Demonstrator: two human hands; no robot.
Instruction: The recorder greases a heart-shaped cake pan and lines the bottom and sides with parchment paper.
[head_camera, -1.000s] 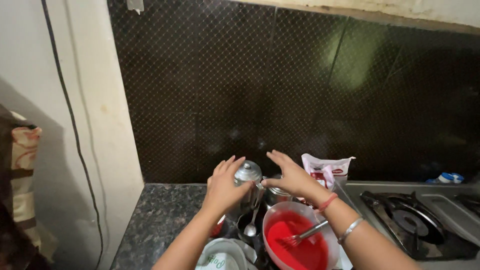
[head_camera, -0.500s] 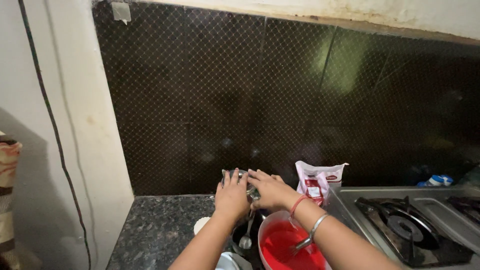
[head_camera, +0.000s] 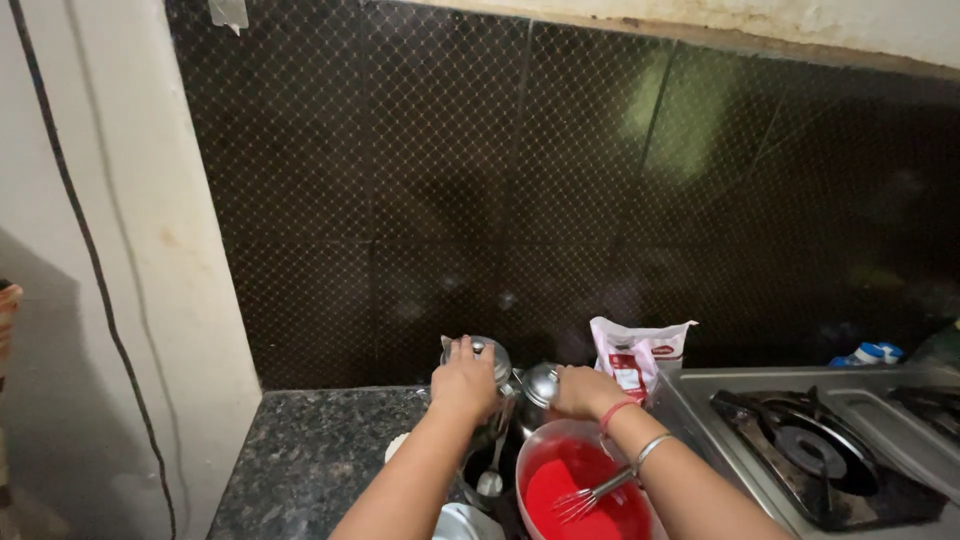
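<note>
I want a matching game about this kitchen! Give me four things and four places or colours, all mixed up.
Things:
1. left hand
2. whisk
3. white packet
4. stove burner

Places or colours:
A. against the dark tiled wall, beside the stove
B. lying in the red bowl
C. black, at the right of the counter
D. on top of a shiny steel container

Pairs: 1-D, 2-B, 3-A, 4-C
</note>
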